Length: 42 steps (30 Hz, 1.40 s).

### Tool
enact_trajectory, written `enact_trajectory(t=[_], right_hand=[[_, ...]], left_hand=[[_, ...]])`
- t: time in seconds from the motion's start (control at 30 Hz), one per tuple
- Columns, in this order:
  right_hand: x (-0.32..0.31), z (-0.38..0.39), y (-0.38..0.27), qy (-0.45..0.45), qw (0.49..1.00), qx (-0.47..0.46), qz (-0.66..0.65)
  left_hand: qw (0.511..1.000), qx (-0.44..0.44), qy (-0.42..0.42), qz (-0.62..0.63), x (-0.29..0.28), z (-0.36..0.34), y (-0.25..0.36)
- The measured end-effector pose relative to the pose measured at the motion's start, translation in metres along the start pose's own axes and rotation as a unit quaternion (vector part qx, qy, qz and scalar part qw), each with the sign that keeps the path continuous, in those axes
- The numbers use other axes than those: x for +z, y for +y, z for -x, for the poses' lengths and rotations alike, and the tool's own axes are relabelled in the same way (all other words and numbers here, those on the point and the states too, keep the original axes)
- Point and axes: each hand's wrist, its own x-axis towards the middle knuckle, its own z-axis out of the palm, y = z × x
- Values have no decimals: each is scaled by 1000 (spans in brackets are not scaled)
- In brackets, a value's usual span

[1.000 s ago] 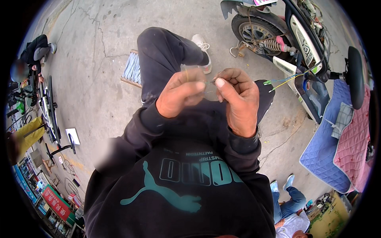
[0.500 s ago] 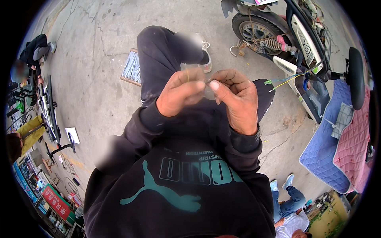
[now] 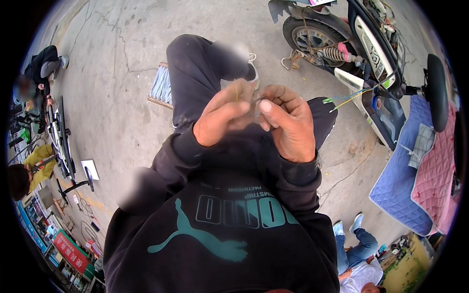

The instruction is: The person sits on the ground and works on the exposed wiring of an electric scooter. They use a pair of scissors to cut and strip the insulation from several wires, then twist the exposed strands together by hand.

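Grey concrete ground (image 3: 124, 115), crossed by thin, branching cracks, bears a low wood-edged frame (image 3: 161, 88) strung with pale blue-grey strips, and well off to the right stands a scooter (image 3: 373, 56). Over at the left the same surface carries a bicycle (image 3: 61, 134), with a flat white square (image 3: 92, 167) lying beside it, a loosely curled cable (image 3: 84, 207) and a small black object (image 3: 95, 227)

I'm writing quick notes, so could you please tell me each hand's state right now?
Left hand: fingers curled, but blur hides whether it holds anything.
Right hand: closed, thumb and fingers pinching what looks like thin dark wire.
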Motion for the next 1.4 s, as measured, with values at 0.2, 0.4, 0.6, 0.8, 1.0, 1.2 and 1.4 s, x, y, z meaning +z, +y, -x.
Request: enact_trajectory(t=[0.2,0.4,0.6,0.8,1.0,1.2,1.4], right_hand=[[0,-7,5,-55,995,39,-77],[-8,-2,13,-58,994,-3,-91],[-2,-4,18,-55,998,-27,-33],[1,-3,11,-50,998,-27,42],[4,0,4,-36,986,-30,158],[2,5,-4,-39,973,-42,223],[0,5,-3,-9,956,-87,281]], left_hand=[[1000,-2,17,-14,-2,6,4],[998,3,-49,34,1,2,3],[995,34,-71,55,-6,5,-14],[999,48,-21,-3,6,12,-5],[999,32,-26,-30,-2,10,-11],[999,15,-50,-12,-3,12,-9],[999,28,-40,-22,2,12,-6]])
